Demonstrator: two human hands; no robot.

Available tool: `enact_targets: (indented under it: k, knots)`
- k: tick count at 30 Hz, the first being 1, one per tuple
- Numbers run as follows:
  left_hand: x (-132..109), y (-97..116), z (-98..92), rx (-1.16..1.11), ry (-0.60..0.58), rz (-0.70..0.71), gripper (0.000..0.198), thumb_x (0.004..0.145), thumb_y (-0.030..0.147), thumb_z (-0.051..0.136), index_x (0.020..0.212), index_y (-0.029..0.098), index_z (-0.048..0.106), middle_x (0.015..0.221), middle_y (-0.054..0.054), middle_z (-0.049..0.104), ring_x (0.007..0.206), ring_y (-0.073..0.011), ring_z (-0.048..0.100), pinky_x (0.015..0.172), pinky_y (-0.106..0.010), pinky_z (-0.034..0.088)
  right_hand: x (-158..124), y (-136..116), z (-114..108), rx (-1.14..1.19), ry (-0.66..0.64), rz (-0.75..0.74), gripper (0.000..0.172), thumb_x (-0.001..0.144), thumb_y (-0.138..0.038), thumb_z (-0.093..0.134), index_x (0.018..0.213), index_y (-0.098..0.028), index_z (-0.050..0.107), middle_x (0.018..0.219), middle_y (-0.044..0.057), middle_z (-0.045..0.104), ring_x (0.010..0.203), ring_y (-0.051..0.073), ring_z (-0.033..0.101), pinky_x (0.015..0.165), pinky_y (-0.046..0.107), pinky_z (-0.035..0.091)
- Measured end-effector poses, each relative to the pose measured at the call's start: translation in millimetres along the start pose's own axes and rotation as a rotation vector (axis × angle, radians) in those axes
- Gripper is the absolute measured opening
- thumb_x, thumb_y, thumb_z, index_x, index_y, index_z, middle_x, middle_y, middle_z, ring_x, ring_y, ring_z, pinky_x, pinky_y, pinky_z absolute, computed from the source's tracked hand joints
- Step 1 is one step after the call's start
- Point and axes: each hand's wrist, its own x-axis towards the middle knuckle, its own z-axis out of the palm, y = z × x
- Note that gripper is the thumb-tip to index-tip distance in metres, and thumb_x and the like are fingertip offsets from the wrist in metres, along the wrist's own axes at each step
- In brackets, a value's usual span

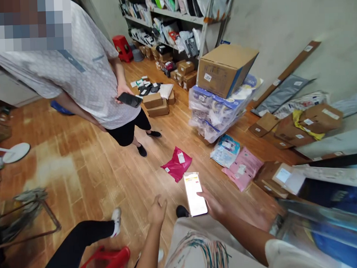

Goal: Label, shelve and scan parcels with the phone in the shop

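White with glare, the phone lay in the right hand, low in front of the wearer's shirt and above the wood floor. That hand was closed on the phone's right edge, the thumb reaching onto the lit face; the fingers underneath were hidden, so how far they supported the back I could not tell. The left hand carried nothing, its fingers loosely apart and a little curled, well away from the phone's left edge.

I judged the phone light enough for one hand — a thin, stiff slab with no give in it. Its flat face looked smooth and probably slippery, and would likely prove fragile if it fell on something hard. The surest hold seemed to be along both long edges, towards the lower end, with the palm behind; a grip across the front would risk a stray touch. The left edge was uncovered — a sensible spot for a second, steadying grip.

Past the phone's upper end, a magenta parcel lay on the floor, its creased wrapping softer-looking and likely to fold under the fingers. Farther off, a co-worker held a dark handset.
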Motion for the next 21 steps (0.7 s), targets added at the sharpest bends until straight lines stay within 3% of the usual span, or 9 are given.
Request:
enact_targets:
  k: [2,3,7,11,13,15,17,19,21]
  knots:
    - [9.6,41.8,-10.4,0.186,-0.027,0.116,0.067,0.083,0.056,0.045,0.135,0.014,0.045,0.113,-0.015,0.059,0.106,-0.0244,0.055,0.088,-0.030,0.040,-0.3,-4.8,-5.2,0.012,0.026,-0.016,0.059,0.069,-0.035,0.064,0.121,-0.022,0.042,0.112,0.005,0.059,0.095,0.018,0.061,0.079,0.030,0.051]
    - [11.4,63.0,-15.7,0.217,-0.044,0.136,0.069,0.078,0.054,0.053,0.133,0.012,0.047,0.113,-0.017,0.057,0.107,-0.0270,0.053,0.090,-0.031,0.039,0.1,-6.7,-8.2,0.016,0.031,-0.032,0.059,0.069,-0.036,0.064,0.121,-0.023,0.042,0.112,0.005,0.059,0.096,0.018,0.060,0.080,0.031,0.051]
    - [6.5,136.8,-38.1,0.280,0.054,0.408,0.071,0.080,0.053,0.051,0.144,0.029,0.032,0.119,-0.011,0.053,0.113,-0.0282,0.047,0.095,-0.037,0.035,3.6,-9.4,-19.2,-0.003,0.076,-0.047,0.052,0.071,-0.037,0.063,0.117,-0.022,0.045,0.109,0.005,0.060,0.093,0.017,0.060,0.078,0.030,0.051]
    - [-4.0,172.6,-51.7,0.369,-0.240,0.295,0.076,0.076,0.041,0.059,0.145,0.026,0.030,0.112,-0.015,0.060,0.104,-0.0316,0.056,0.081,-0.038,0.042,5.8,-7.2,-24.5,0.027,0.084,-0.070,0.049,0.072,-0.039,0.062,0.114,-0.022,0.044,0.102,0.004,0.061,0.088,0.019,0.061,0.076,0.033,0.051]
    - [-5.8,169.9,-47.1,0.317,-0.205,0.380,0.070,0.081,0.046,0.052,0.145,0.029,0.029,0.114,-0.013,0.060,0.104,-0.0298,0.057,0.082,-0.037,0.042,5.6,-5.9,-24.9,0.041,0.085,-0.082,0.050,0.072,-0.040,0.062,0.116,-0.023,0.044,0.101,0.005,0.061,0.088,0.020,0.061,0.077,0.033,0.051]
    - [-3.4,150.6,-33.6,0.234,-0.156,0.417,0.067,0.086,0.053,0.041,0.147,0.030,0.024,0.115,-0.013,0.059,0.105,-0.0298,0.057,0.084,-0.038,0.042,4.7,-4.7,-24.5,0.063,0.107,-0.059,0.052,0.071,-0.039,0.063,0.116,-0.022,0.044,0.102,0.006,0.061,0.089,0.020,0.061,0.077,0.033,0.051]
    - [0.0,114.5,-15.1,0.221,-0.259,0.244,0.067,0.083,0.050,0.045,0.144,0.025,0.032,0.116,-0.017,0.058,0.107,-0.0348,0.055,0.087,-0.044,0.041,3.6,-3.3,-24.3,0.089,0.124,-0.038,0.051,0.070,-0.039,0.063,0.114,-0.022,0.044,0.103,0.006,0.061,0.087,0.019,0.061,0.076,0.031,0.050]
    - [-3.1,65.6,1.1,0.236,-0.323,0.101,0.068,0.081,0.039,0.052,0.141,0.011,0.039,0.121,-0.025,0.054,0.114,-0.0384,0.051,0.093,-0.049,0.037,3.2,-1.3,-25.4,0.094,0.116,-0.051,0.049,0.071,-0.038,0.062,0.113,-0.021,0.044,0.103,0.005,0.060,0.087,0.017,0.059,0.076,0.030,0.050]
    - [-17.3,12.9,8.8,0.204,-0.373,-0.005,0.063,0.077,0.024,0.055,0.135,0.002,0.045,0.125,-0.027,0.051,0.122,-0.0355,0.047,0.100,-0.045,0.034,3.7,1.0,-27.6,0.072,0.111,-0.057,0.048,0.071,-0.038,0.062,0.113,-0.021,0.045,0.103,0.005,0.060,0.086,0.016,0.059,0.076,0.029,0.049]
